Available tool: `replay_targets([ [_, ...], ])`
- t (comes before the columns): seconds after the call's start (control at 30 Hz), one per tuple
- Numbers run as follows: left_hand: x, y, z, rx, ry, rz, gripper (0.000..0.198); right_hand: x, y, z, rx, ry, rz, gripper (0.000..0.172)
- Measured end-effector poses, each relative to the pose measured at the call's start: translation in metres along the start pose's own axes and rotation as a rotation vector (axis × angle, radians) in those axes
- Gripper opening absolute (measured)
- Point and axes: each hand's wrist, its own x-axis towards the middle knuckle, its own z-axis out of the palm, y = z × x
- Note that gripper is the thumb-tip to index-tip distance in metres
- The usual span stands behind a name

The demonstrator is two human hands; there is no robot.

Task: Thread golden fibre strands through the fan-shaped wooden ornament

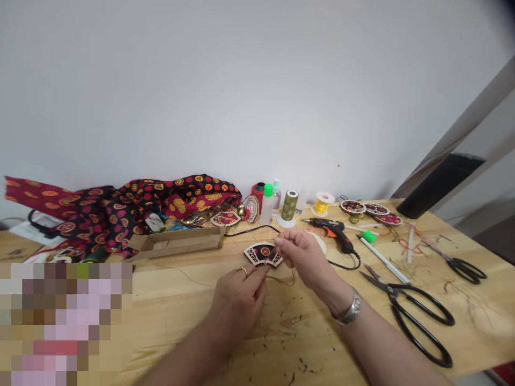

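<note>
A small fan-shaped wooden ornament (pixel 264 251) with dark patterned fabric in its middle is held just above the table. My left hand (pixel 239 295), with a ring on one finger, grips its lower edge. Over the ornament's right end, my right hand (pixel 301 254) is closed in a pinch; whatever sits between those fingertips is too small to make out. A thin cord (pixel 287 281) hangs below the ornament between the hands. Behind my right hand lies a pale round disc (pixel 321 242), partly covered.
A glue gun (pixel 332 229), a green thread spool (pixel 289 206), a yellow cord spool (pixel 321 205) and a green-capped bottle (pixel 267 206) stand behind. Large scissors (pixel 392 291) lie right. Patterned fabric (pixel 120 209) and a cardboard tray (pixel 181 244) are left.
</note>
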Motion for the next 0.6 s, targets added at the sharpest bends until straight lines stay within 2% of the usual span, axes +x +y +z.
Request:
replay_targets([
  [0.1,0.002,0.004,-0.001,-0.041,-0.059,-0.033,0.029,0.005,-0.003,-0.011,0.024,0.081,-0.040,0.021],
  [0.2,0.005,0.009,-0.010,-0.179,-0.242,-0.068,0.026,0.010,-0.007,-0.024,0.065,0.168,-0.079,0.022],
  [0.27,0.007,0.011,-0.021,-0.428,-0.482,-0.066,0.026,0.012,-0.010,-0.032,0.089,0.207,-0.100,0.024],
  [0.3,0.007,0.011,-0.028,-0.627,-0.652,-0.051,0.027,0.013,-0.012,-0.035,0.099,0.221,-0.114,0.024],
  [0.37,0.007,0.007,-0.041,-1.027,-1.103,-0.025,0.022,0.013,-0.015,-0.038,0.108,0.233,-0.139,0.024],
  [0.4,0.007,0.004,-0.045,-1.174,-1.215,-0.045,0.024,0.012,-0.016,-0.037,0.102,0.231,-0.144,0.023],
  [0.43,0.007,0.001,-0.048,-1.301,-1.150,-0.134,0.027,0.010,-0.017,-0.036,0.089,0.223,-0.141,0.023],
  [0.47,0.008,-0.001,-0.049,-1.423,-0.943,-0.267,0.032,0.008,-0.018,-0.032,0.069,0.205,-0.130,0.022],
  [0.53,0.012,-0.005,-0.044,-1.570,-0.304,-0.560,0.040,0.002,-0.019,-0.023,0.005,0.157,-0.098,0.021],
  [0.57,0.014,-0.005,-0.040,-1.574,-0.027,-0.684,0.035,-0.001,-0.019,-0.017,-0.034,0.125,-0.085,0.020],
  [0.6,0.016,-0.005,-0.035,-1.524,0.170,-0.760,0.024,-0.004,-0.017,-0.012,-0.071,0.094,-0.071,0.020],
])
